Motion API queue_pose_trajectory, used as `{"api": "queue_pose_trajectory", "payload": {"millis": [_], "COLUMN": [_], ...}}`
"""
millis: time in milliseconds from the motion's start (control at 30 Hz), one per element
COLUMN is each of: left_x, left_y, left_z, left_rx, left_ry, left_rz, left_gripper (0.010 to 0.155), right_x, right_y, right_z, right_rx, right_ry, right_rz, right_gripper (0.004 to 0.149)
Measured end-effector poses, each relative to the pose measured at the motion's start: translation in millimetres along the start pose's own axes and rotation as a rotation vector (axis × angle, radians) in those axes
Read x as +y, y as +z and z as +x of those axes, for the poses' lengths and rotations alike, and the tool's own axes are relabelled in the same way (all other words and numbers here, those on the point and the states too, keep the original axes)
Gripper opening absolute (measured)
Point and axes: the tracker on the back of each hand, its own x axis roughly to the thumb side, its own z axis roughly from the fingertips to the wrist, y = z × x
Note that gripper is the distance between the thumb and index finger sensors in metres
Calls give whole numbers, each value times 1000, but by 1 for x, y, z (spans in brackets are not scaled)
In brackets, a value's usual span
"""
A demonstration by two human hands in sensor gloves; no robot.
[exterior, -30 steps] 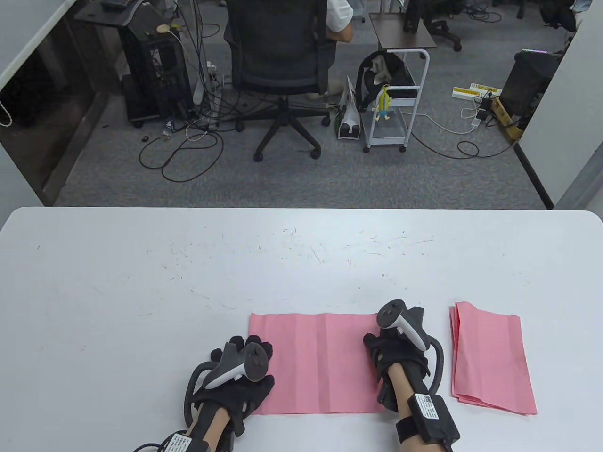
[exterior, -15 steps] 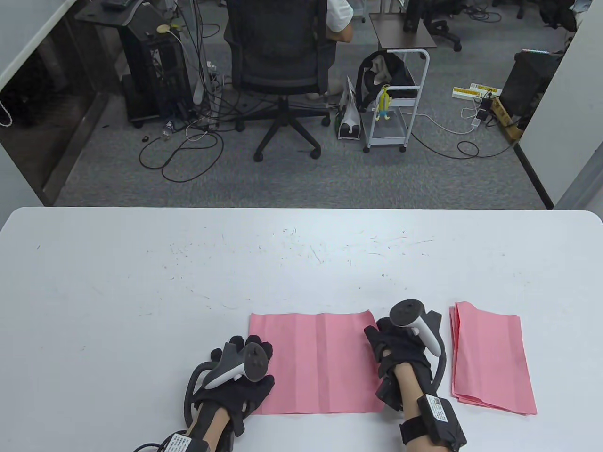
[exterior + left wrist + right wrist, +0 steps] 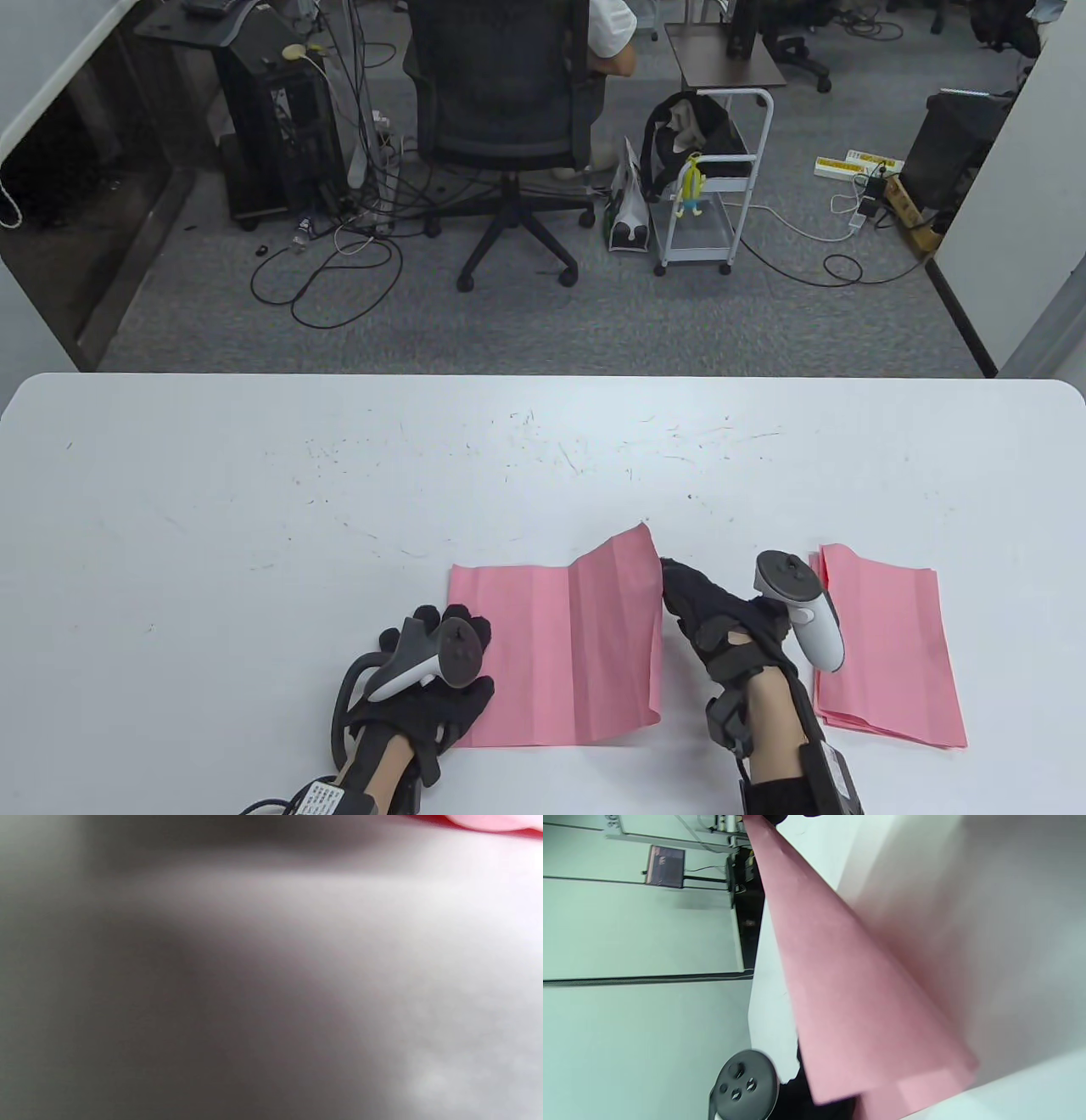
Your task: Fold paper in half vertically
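A pink sheet of paper (image 3: pixel 560 654) lies near the table's front edge, its right half raised off the table (image 3: pixel 254 509). My right hand (image 3: pixel 679 594) grips the sheet's right edge near the far corner and holds it up. The right wrist view shows the lifted pink sheet (image 3: pixel 840 984) slanting away from the fingers at the top edge. My left hand (image 3: pixel 450 662) rests on the sheet's left edge and presses it down. The left wrist view is blurred, with a strip of pink paper (image 3: pixel 492 821) at the top right.
A stack of folded pink sheets (image 3: pixel 887 645) lies to the right of my right hand. Past the table's far edge are an office chair (image 3: pixel 509 127), a white cart (image 3: pixel 721 187) and cables on the floor.
My right hand slid from lying on the sheet's right part to its right edge, turned, and lifted that edge. The sheet's right half now stands off the table. My left hand stayed.
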Motion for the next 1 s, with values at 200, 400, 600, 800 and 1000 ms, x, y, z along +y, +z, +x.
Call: {"api": "queue_pose_trajectory", "payload": {"millis": [200,400,600,800,1000], "left_x": [0,0,-1,-1,-1], "left_y": [0,0,0,0,0], "left_z": [0,0,0,0,1], "left_rx": [0,0,0,0,3], "left_ry": [0,-2,-4,-3,-8], "left_rz": [1,4,7,7,10], "left_gripper": [76,76,76,76,76], "right_x": [47,91,130,146,147], "right_y": [-5,-24,-50,-61,-61], "right_z": [26,26,7,-16,-24], "right_rx": [-68,0,192,310,319], "right_ry": [142,383,911,1140,1153], "right_rz": [51,46,-28,-6,25], "right_gripper": [64,62,63,67,68]}}
